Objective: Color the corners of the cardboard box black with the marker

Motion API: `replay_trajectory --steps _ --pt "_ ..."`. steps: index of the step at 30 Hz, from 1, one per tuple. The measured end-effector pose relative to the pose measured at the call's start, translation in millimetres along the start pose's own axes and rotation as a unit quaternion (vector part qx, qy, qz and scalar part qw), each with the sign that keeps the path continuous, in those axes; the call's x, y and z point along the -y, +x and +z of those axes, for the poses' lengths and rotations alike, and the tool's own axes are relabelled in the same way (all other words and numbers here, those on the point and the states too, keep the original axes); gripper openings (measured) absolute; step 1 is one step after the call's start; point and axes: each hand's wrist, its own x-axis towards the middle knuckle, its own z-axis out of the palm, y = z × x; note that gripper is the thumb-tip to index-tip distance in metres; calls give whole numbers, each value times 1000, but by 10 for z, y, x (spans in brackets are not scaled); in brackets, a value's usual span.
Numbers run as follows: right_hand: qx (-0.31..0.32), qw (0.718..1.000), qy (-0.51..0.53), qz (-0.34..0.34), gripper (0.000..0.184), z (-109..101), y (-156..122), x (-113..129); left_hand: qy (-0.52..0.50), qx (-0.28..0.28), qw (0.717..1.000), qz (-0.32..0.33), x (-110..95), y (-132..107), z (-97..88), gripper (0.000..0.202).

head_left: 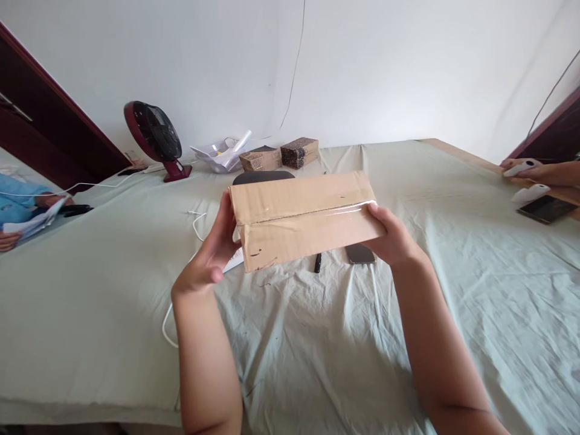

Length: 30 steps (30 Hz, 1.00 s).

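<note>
A brown cardboard box point(308, 220) is held up above the cloth-covered table, tilted slightly, with a taped seam running along the side that faces me. My left hand point(211, 248) grips its left end, the thumb apart from the fingers. At the right end, my right hand point(389, 235) is closed on the box, its thumb on the near side near the seam. Beneath and behind the box, partly covered by it, are a black marker point(318, 263), a dark phone point(360, 254) and a dark rounded object point(263, 176).
A red fan point(156, 136), a clear plastic basket point(222, 154) and two cardboard boxes point(299, 152) stand along the wall. A white cable point(167, 326) lies left. One person holds papers point(38, 217) at left; another person's hand point(521, 168) and a phone point(547, 208) are at right.
</note>
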Motion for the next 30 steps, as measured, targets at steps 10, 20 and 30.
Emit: replay_trajectory --steps 10,20,30 --pt "15 996 -22 -90 56 55 11 15 12 -167 979 114 222 231 265 89" --pt "-95 965 -90 -225 56 131 9 81 -134 -235 960 -67 126 312 376 65" --pt "13 975 -137 -174 98 -16 -25 81 -199 -176 955 -132 -31 200 254 63"
